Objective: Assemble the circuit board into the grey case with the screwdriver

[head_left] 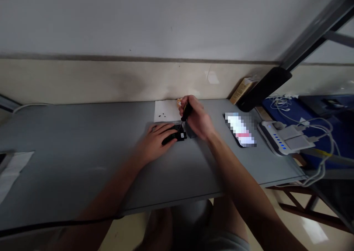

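A small black device with a little white label lies on the grey desk. My left hand grips it from the left, with fingers over its top and front edge. In my right hand is a screwdriver with a dark handle, tilted so that its shaft points down to the device. Whether the tip sits in a screw is too small to tell. Behind the device, several tiny dark pieces, like screws, lie on a white sheet of paper. A small orange and white item is partly hidden behind my right hand.
To the right lie a lit phone and a white power strip with chargers and cables. A black cylinder leans near a box by the wall. White papers lie at the left. The desk's front edge is close to my legs.
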The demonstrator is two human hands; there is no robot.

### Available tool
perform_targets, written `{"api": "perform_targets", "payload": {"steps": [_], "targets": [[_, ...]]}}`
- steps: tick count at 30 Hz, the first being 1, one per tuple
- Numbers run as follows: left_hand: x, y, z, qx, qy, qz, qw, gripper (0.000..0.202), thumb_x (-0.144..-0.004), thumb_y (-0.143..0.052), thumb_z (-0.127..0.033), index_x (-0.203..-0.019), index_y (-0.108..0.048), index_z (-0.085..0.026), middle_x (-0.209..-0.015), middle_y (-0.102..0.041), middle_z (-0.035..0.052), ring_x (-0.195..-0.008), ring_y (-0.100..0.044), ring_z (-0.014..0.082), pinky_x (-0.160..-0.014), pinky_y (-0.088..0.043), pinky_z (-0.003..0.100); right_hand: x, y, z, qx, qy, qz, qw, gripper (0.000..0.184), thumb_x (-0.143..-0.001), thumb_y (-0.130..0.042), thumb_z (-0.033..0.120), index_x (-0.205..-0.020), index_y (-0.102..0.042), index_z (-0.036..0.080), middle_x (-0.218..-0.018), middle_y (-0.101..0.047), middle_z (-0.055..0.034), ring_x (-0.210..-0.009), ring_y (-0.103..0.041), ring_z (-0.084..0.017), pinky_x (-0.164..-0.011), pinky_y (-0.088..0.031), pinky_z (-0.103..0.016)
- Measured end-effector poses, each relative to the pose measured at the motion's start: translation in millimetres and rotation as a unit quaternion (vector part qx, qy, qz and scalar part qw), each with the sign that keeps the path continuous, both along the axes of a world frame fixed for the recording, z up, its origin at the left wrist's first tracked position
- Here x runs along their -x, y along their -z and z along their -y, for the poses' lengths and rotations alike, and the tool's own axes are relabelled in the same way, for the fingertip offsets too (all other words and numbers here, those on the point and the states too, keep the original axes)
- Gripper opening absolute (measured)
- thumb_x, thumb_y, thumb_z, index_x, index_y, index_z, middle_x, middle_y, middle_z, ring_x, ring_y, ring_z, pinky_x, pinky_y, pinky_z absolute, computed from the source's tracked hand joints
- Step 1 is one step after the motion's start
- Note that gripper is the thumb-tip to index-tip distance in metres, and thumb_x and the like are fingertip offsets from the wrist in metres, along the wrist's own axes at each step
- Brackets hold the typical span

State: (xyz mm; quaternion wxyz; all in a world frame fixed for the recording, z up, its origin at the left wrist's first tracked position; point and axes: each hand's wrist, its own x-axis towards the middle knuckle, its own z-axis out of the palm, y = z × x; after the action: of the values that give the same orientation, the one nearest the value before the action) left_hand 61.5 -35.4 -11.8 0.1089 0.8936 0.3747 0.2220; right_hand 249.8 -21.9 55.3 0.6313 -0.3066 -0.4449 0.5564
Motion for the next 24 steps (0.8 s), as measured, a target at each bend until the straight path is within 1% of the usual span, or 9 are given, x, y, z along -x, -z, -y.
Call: {"api": "perform_targets", "payload": {"steps": [2,4,7,10,12,14,19,21,24], "targets": [[-0.5,-1.5,0.8,0.004,-0.004,0.000,1.000,0.029,-0.105,-0.054,-0.038,-0.125,-0.072,-0.027,-0.145,-0.066,0.0072,-0.135,-0.059,0.0285,-0.114,-0.043,0.050,-1.3,0.2,1.5,-0.002,0.022,-0.012,1.000,0.047,-0.074,-0.085,0.060,-0.074,-0.055,0.024,-0.080,-0.057,0.0027,-0.073,-0.058,-0.012,-0.067,-0.047,-0.028],[-1.2,-3.2,1.8,0.008,-0.009,0.002,1.000,0.029,-0.104,-0.055,-0.037,-0.125,-0.071,-0.027,-0.144,-0.067,0.0067,-0.134,-0.060,0.0279,-0.115,-0.042,0.051,-1.8,1.7,2.0,0.001,0.021,-0.016,1.000,0.056,-0.069,-0.088,0.060,-0.070,-0.046,0.024,-0.075,-0.055,0.0045,-0.065,-0.056,-0.010,-0.061,-0.045,-0.027],[-2.0,-4.2,2.6,0.016,-0.014,0.006,1.000,0.029,-0.103,-0.056,-0.037,-0.126,-0.071,-0.028,-0.143,-0.067,0.0063,-0.133,-0.061,0.0278,-0.114,-0.043,0.051,-1.3,4.6,0.4,0.009,0.009,0.006,1.000,0.064,-0.070,-0.085,0.066,-0.069,-0.036,0.025,-0.058,-0.039,0.0092,-0.047,-0.035,-0.008,-0.047,-0.031,-0.025],[-2.3,-3.5,2.5,0.014,-0.017,0.009,1.000,0.029,-0.103,-0.056,-0.037,-0.126,-0.071,-0.027,-0.142,-0.068,0.0066,-0.133,-0.060,0.0281,-0.113,-0.043,0.050,-1.5,4.7,-2.1,0.017,0.026,0.007,0.999,0.062,-0.075,-0.073,0.078,-0.070,-0.040,0.026,-0.056,-0.029,0.0092,-0.048,-0.024,-0.009,-0.045,-0.024,-0.026],[-2.1,-3.1,2.3,0.009,-0.015,0.007,1.000,0.029,-0.103,-0.056,-0.037,-0.125,-0.072,-0.027,-0.142,-0.068,0.0062,-0.133,-0.060,0.0280,-0.114,-0.043,0.050,-3.1,2.8,-3.2,0.033,0.022,-0.010,0.999,0.058,-0.080,-0.063,0.082,-0.074,-0.048,0.026,-0.059,-0.034,0.0072,-0.050,-0.029,-0.010,-0.047,-0.030,-0.027],[-1.6,-3.3,2.4,0.006,-0.014,0.003,1.000,0.029,-0.103,-0.056,-0.037,-0.125,-0.072,-0.028,-0.142,-0.068,0.0056,-0.134,-0.060,0.0278,-0.115,-0.042,0.049,-5.7,0.9,-3.7,0.051,0.007,-0.032,0.998,0.053,-0.083,-0.063,0.078,-0.080,-0.054,0.026,-0.063,-0.042,0.0051,-0.053,-0.038,-0.011,-0.052,-0.038,-0.028],[-1.3,-4.1,3.0,-0.007,-0.012,-0.003,1.000,0.028,-0.103,-0.055,-0.035,-0.125,-0.072,-0.026,-0.145,-0.066,0.0068,-0.134,-0.060,0.0280,-0.115,-0.042,0.050,-7.7,3.2,-3.5,0.037,-0.015,-0.063,0.997,0.055,-0.063,-0.089,0.063,-0.077,-0.053,0.024,-0.083,-0.057,0.0023,-0.070,-0.056,-0.011,-0.064,-0.047,-0.026],[-1.6,-3.7,2.9,-0.013,-0.008,-0.001,1.000,0.028,-0.103,-0.056,-0.034,-0.124,-0.072,-0.025,-0.144,-0.067,0.0076,-0.133,-0.061,0.0282,-0.115,-0.042,0.050,-5.1,6.5,-3.9,0.025,0.005,-0.038,0.999,0.060,-0.062,-0.090,0.063,-0.073,-0.046,0.024,-0.081,-0.056,0.0039,-0.062,-0.051,-0.008,-0.057,-0.044,-0.025],[-1.8,-2.8,2.5,-0.015,-0.003,-0.001,1.000,0.028,-0.104,-0.055,-0.035,-0.124,-0.072,-0.025,-0.143,-0.067,0.0081,-0.134,-0.060,0.0287,-0.115,-0.042,0.050,0.5,10.5,-4.9,0.016,0.045,0.013,0.999,0.067,-0.066,-0.087,0.067,-0.070,-0.035,0.025,-0.063,-0.039,0.0087,-0.050,-0.029,-0.007,-0.045,-0.029,-0.024]]}}
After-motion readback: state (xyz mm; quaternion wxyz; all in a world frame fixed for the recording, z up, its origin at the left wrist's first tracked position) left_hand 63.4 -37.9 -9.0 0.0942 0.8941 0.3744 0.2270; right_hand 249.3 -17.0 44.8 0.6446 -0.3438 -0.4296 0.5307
